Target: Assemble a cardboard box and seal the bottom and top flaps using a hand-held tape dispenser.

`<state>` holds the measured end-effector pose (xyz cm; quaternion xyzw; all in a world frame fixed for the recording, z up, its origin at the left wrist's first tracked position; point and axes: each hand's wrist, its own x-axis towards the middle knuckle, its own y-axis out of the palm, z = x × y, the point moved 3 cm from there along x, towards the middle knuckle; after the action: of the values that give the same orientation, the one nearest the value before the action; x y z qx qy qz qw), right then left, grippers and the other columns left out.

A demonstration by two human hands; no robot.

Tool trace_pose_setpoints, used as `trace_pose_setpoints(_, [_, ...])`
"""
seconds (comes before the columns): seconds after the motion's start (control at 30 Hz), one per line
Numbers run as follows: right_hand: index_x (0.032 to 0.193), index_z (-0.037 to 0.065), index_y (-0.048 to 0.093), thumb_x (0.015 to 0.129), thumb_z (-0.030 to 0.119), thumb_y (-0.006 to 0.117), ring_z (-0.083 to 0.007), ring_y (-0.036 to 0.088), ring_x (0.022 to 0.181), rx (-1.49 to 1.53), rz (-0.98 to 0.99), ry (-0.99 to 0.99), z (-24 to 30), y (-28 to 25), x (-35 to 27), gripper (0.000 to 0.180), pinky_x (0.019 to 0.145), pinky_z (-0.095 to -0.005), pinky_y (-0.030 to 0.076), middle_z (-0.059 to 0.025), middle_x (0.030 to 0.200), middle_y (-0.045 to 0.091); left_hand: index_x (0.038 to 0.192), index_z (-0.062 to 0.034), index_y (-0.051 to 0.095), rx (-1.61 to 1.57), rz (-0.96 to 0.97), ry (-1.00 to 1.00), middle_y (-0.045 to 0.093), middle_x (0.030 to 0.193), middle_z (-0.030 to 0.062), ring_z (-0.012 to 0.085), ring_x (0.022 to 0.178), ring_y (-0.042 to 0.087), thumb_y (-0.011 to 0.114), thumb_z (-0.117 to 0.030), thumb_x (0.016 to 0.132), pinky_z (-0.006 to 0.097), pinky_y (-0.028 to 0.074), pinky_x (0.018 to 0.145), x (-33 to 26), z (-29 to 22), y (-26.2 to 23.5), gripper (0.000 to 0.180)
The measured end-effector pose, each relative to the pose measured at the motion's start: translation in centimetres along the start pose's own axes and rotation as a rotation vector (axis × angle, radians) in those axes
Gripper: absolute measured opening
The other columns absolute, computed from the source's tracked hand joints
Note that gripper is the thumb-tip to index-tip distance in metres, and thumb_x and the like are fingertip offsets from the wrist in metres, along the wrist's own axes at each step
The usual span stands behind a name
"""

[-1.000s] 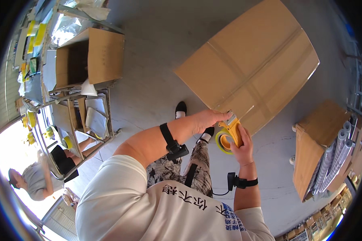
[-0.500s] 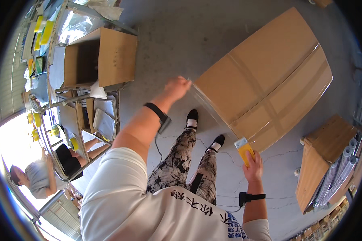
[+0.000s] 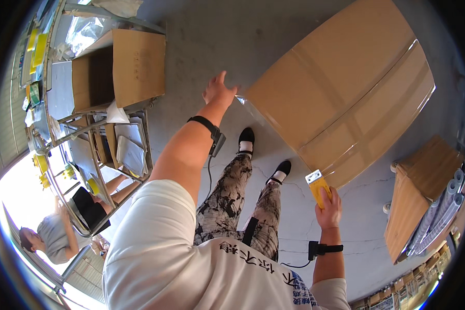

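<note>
A large cardboard box (image 3: 341,98) lies on the floor in front of me, crossed by strips of tape. Clear tape (image 3: 258,114) runs along its near left edge, and its loose end shines at the left corner. Just left of that corner is my left hand (image 3: 219,93), open, with fingers apart; the thumb is close to the tape end. My right hand (image 3: 329,209) is closed round a yellow tape dispenser (image 3: 319,190) with a pale metal end, held by the box's nearest corner.
An open cardboard box (image 3: 139,67) stands on a metal rack (image 3: 95,124) at the left. Beyond the rack is another person (image 3: 57,235). At the right, a wheeled wooden crate (image 3: 416,201) stands beside rolls of clear wrap (image 3: 442,217). A thin cable (image 3: 210,181) hangs from my left wrist strap.
My left hand has opened its pinch and moved slightly up and left, off the tape end. The tape dispenser is tilted a little differently in my right hand.
</note>
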<state>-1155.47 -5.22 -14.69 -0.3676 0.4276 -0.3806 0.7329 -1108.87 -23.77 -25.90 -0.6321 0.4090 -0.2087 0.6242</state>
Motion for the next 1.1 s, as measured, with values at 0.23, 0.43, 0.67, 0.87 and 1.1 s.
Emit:
trace_pose_setpoints(0.23, [0.123, 0.020, 0.057, 0.065, 0.009, 0.069, -0.0349, 0.053, 0.102, 0.039, -0.017, 0.014, 0.3, 0.2, 0.2, 0.060, 0.088, -0.0441, 0.047, -0.0117, 0.125, 0.049, 0.125, -0.0236, 0.059, 0.042, 0.328, 0.143, 0.056, 0.128, 0.0029, 0.0205, 0.127, 0.044, 0.061, -0.039, 0.086, 0.043, 0.027, 0.110, -0.2, -0.7, 1.9, 0.042])
trace_pose_setpoints(0.43, [0.121, 0.021, 0.058, 0.064, 0.009, 0.069, -0.0335, 0.054, 0.100, 0.135, -0.056, -0.037, 1.1, 0.1, 1.5, 0.059, 0.083, -0.0432, 0.049, -0.0103, 0.122, 0.051, 0.121, -0.0162, 0.063, 0.314, 0.332, -0.043, 0.064, 0.117, 0.0080, 0.0271, 0.108, 0.060, 0.060, -0.040, 0.088, 0.037, 0.046, 0.095, 2.3, 3.8, 2.8, 0.040])
trace_pose_setpoints(0.67, [0.119, 0.019, 0.059, 0.062, 0.005, 0.070, -0.0338, 0.055, 0.098, 0.169, -0.056, -0.009, 1.4, 0.7, 0.6, 0.060, 0.083, -0.0416, 0.049, -0.0124, 0.121, 0.052, 0.121, -0.0022, 0.060, -0.714, 0.372, 0.095, 0.067, 0.111, 0.0062, 0.0129, 0.104, 0.058, 0.064, -0.043, 0.088, 0.028, 0.042, 0.092, -0.6, 2.3, -0.5, 0.053])
trace_pose_setpoints(0.87, [0.118, 0.029, 0.060, 0.064, 0.010, 0.072, -0.0305, 0.056, 0.091, 0.127, -0.024, -0.037, -4.6, 3.1, -7.9, 0.059, 0.078, -0.0407, 0.050, -0.0079, 0.121, 0.051, 0.124, -0.0026, 0.059, -0.534, 0.367, 0.095, 0.066, 0.113, 0.0052, 0.0125, 0.106, 0.056, 0.064, -0.044, 0.088, 0.027, 0.041, 0.094, 0.3, 2.8, -1.2, 0.055])
trace_pose_setpoints(1.1, [0.119, 0.028, 0.060, 0.067, 0.009, 0.072, -0.0284, 0.053, 0.099, -0.072, 0.150, 0.163, -10.6, 4.4, -11.3, 0.057, 0.087, -0.0409, 0.047, -0.0065, 0.124, 0.050, 0.128, -0.0033, 0.056, -0.495, 0.373, 0.091, 0.062, 0.122, 0.0054, 0.0125, 0.112, 0.055, 0.062, -0.048, 0.088, 0.026, 0.039, 0.097, 0.4, 2.9, -1.1, 0.060])
